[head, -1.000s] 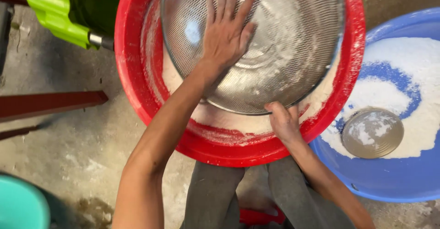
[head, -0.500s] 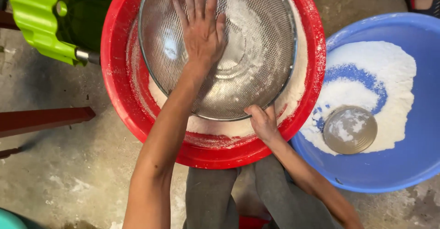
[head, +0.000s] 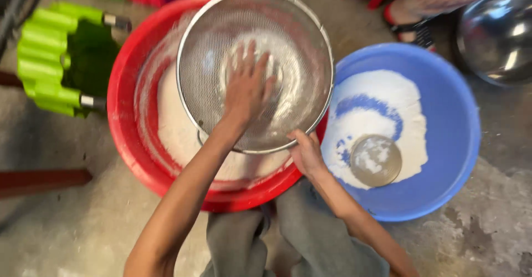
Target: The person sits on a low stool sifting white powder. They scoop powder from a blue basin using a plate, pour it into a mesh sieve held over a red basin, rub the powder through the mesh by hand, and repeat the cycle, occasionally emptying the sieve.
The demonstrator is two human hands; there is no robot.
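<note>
The sieve [head: 249, 49] covers most of the red basin [head: 124, 144]; only a crescent of flour on its left side lies open from above. The blue basin [head: 449, 116] presses against the red one, no gap between, and a small round bowl [head: 376, 160] sits in it. A green stool [head: 47, 66] crowds the left. Bare concrete floor [head: 66, 227] lies open below.

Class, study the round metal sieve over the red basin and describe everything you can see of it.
The sieve is a wide, round bowl of fine silvery wire mesh with a shiny metal rim. It sits over the red basin, tilted slightly, its right edge reaching past the basin toward the blue basin. White flour dusts the mesh, and more flour lies below it in the red basin. The left hand presses flat inside the mesh, fingers spread; the right hand grips the near rim.
</note>
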